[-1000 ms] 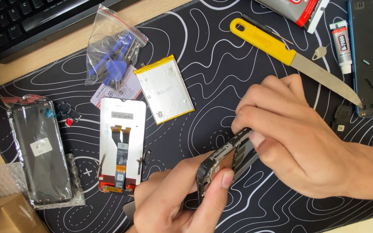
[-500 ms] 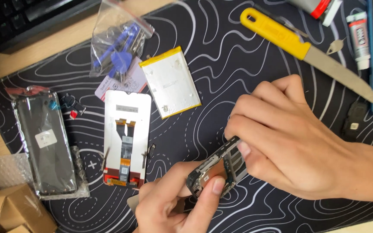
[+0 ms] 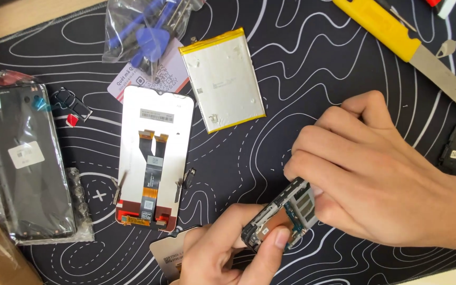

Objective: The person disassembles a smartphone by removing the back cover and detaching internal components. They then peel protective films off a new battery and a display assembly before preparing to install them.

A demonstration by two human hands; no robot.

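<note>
Far left: we see a dark phone back cover (image 3: 25, 163) in a clear wrapper, lying lengthwise near to far on the black patterned mat (image 3: 270, 153) that covers the table.
Left of centre: a white display panel (image 3: 154, 158) with orange flex cables lies face down, long axis near to far; beyond it sits a clear bag of blue pry tools (image 3: 143, 26).
Centre: a flat silver battery (image 3: 222, 79) with yellow edges lies apart from the panel, tilted slightly.
Left hand (image 3: 222, 253): our fingers are curled shut on the near-left end of the phone frame (image 3: 283, 219), thumb pressed on its edge.
Phone frame: held just above the mat at near centre, its long axis running from near left up to far right, circuit side showing.
Right hand (image 3: 376, 179): our fingers are bent and closed over the frame's far-right end, fingertips touching it.
Far right: a yellow-handled knife (image 3: 397, 47) lies diagonally, blade toward the right edge.
</note>
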